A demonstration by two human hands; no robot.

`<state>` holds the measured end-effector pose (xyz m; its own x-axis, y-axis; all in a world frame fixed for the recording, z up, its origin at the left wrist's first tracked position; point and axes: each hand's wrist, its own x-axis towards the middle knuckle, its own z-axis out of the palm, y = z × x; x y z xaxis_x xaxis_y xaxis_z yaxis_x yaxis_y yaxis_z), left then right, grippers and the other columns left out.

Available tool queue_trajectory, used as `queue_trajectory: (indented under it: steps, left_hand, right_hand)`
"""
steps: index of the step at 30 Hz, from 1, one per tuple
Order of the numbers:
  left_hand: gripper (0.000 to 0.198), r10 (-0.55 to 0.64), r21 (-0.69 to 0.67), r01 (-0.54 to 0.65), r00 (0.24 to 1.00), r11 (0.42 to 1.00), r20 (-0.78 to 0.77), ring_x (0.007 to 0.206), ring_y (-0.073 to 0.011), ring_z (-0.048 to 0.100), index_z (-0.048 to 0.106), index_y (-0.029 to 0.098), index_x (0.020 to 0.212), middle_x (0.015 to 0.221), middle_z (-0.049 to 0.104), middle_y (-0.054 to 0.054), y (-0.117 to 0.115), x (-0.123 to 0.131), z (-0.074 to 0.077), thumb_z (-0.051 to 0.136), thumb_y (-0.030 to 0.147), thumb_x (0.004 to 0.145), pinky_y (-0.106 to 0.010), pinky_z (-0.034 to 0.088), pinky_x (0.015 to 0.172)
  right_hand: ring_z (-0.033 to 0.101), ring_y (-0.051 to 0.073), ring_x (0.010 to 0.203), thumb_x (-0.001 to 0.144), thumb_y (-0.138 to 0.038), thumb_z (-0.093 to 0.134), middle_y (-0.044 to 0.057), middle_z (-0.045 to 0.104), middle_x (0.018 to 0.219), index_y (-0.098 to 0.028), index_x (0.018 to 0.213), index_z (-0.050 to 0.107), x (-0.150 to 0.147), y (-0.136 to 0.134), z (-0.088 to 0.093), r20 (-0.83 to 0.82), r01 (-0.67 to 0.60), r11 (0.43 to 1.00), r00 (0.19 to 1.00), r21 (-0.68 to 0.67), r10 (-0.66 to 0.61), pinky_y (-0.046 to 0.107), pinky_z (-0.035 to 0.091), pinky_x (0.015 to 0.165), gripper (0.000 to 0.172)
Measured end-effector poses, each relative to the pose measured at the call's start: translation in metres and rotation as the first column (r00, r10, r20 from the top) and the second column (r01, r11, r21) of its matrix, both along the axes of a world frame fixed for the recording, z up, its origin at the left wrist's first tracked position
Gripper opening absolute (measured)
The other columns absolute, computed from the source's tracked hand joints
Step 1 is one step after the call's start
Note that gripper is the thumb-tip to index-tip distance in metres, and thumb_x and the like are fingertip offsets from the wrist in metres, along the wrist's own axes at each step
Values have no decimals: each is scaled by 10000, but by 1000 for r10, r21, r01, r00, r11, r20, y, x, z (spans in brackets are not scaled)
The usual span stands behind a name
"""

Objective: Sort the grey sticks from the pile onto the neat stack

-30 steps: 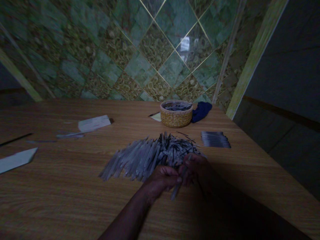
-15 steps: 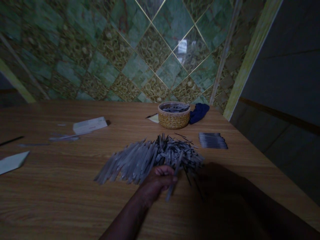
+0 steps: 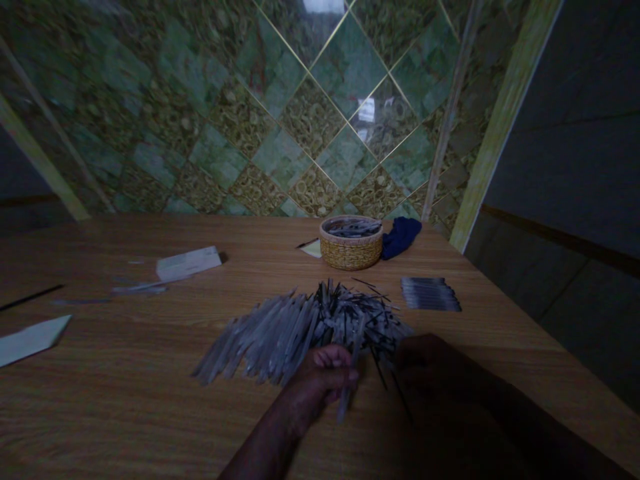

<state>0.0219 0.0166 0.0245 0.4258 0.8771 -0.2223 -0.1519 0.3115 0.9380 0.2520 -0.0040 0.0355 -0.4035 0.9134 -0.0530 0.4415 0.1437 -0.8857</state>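
Note:
My left hand is closed on a clear plastic pen barrel, held upright at a slant between thumb and fingers. Just beyond it spreads a heap of translucent pen barrels, with thin black pen refills mixed in on its right side. My right hand is low at the heap's right edge, in deep shadow. Its fingers look bent, but whether they grip anything is too dark to see. One black stick slants across the wooden table close to those fingers.
A woven basket full of pens stands at the back beside a dark blue cloth. To the right lies a neat row of pens. A white box, a folded paper and a black stick lie left.
The view has tilted up slightly, so everything sits lower. My left hand still holds the barrel. My right hand, blurred before, shows more clearly by the heap's right edge.

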Motion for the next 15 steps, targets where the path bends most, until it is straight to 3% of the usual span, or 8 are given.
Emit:
queue_trajectory:
  steps: [3, 6, 9, 15]
  left_hand:
    - [188, 15, -6, -15, 1000, 1000, 26, 317, -18, 299, 570, 134, 553, 406, 521, 51, -1, 0, 1, 739, 181, 486, -160, 150, 345]
    - [209, 14, -23, -13, 999, 1000, 29, 316, -21, 316, 562, 136, 543, 407, 524, 48, -1, -1, 2, 751, 191, 475, -158, 151, 345]
    - [213, 1, -25, 0, 1000, 1000, 31, 314, -22, 319, 579, 132, 552, 405, 528, 46, 0, -3, 1, 758, 199, 459, -159, 151, 339]
    - [226, -29, -26, 30, 1000, 999, 10, 330, -41, 376, 603, 126, 578, 423, 566, 28, 3, -5, -3, 764, 209, 443, -169, 182, 339]
  right_hand:
    - [583, 125, 472, 667, -289, 608, -14, 631, 646, -160, 765, 541, -11, 15, 4, -348, 87, 986, 928, -142, -132, 208, 410, 428, 176]
    - [616, 148, 462, 689, -346, 620, 18, 672, 727, -167, 869, 505, -25, 27, 8, -564, 81, 981, 809, -177, -168, 236, 448, 423, 278]
    - [634, 147, 481, 704, -347, 626, 35, 681, 758, -158, 880, 508, -35, 35, 9, -631, 101, 984, 756, -150, -174, 219, 453, 419, 284]
    - [631, 155, 445, 679, -365, 652, 11, 660, 691, -150, 846, 513, -38, 38, 4, -656, 104, 982, 732, -159, -184, 203, 443, 367, 306]
